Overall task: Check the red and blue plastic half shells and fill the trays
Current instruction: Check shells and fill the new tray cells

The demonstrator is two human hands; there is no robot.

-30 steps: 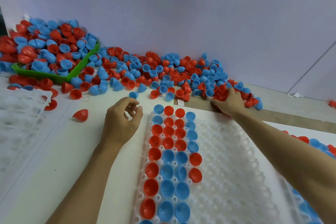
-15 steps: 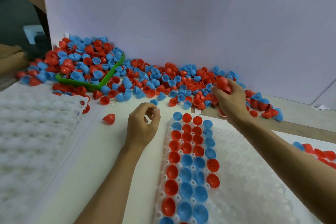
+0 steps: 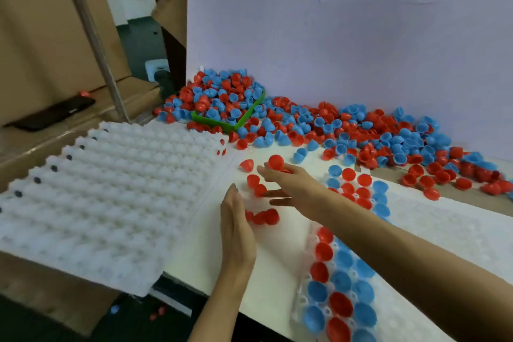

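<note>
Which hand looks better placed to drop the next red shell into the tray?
Probably the right hand: it reaches over the loose red shells and lies beside the part-filled tray. The left hand stands flat, farther from it.

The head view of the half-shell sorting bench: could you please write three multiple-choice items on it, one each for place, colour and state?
1. Where is the green bin?
A. far left of the loose pile
B. on the tray being filled
C. in the left hand

2. What colour are the shells between the hands?
A. blue
B. red
C. both

3. How is the left hand?
A. fist
B. flat, fingers straight
C. gripping the tray

Key: 1 A, it sits under shells beside the stacked white trays. 2 B, every loose shell there is red. 3 B, the palm faces the right hand.
</note>
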